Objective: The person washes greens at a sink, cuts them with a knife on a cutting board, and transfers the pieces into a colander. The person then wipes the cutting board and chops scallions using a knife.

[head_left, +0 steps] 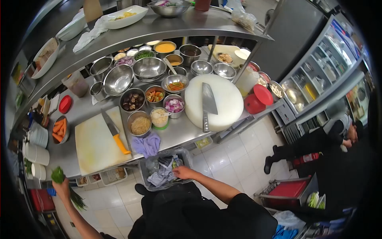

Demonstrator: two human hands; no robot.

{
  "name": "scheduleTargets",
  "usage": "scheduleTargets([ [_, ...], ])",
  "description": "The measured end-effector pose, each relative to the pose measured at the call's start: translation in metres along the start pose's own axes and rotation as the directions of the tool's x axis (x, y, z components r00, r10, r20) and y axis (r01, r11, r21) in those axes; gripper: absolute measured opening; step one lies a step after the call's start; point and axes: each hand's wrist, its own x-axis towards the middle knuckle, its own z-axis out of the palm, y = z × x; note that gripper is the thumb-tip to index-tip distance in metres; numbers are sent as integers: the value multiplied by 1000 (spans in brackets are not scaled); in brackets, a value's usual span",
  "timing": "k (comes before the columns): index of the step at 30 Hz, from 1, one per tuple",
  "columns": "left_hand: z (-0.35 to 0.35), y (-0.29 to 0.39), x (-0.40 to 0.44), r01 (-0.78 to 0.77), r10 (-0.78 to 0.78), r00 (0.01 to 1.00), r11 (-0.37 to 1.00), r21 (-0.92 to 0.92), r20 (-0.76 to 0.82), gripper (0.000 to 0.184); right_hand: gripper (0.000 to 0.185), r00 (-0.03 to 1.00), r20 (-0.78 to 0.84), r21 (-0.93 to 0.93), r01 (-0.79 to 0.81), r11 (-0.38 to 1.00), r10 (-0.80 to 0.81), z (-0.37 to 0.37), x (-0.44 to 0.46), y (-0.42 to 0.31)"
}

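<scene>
My left hand (61,189) is closed around a bunch of chives or thin green onions (77,199), off the left front corner of the counter. The cut tops stick up above my fist and the long stalks hang below it. My right hand (184,172) is over the near right side of a lined trash bin (187,156), fingers apart and pointing into it. Crumpled plastic (161,175) lies in the bin beside my fingers; I see nothing held. A yellow-handled knife (112,129) rests on a stained white cutting board (93,143).
A cleaver (208,101) lies on the round white chopping block (232,99). Steel bowls of chopped vegetables, including red onion (174,105), crowd the counter. A purple cloth (146,145) sits at its front edge. Carrots (59,130) stand left. Another person (318,139) is at the right.
</scene>
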Motion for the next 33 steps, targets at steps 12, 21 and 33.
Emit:
scheduleTargets([
  [12,219,-27,125,-479,178,773,793,377,608,46,32,732,-644,-360,-35,932,-221,22,206,-277],
  [21,284,-51,116,-477,337,822,848,232,459,34,30,587,-776,-352,-104,930,-228,24,185,-299],
  [33,273,-36,102,-389,252,823,904,181,510,86,27,340,-940,-88,-256,963,4,-53,83,-251],
])
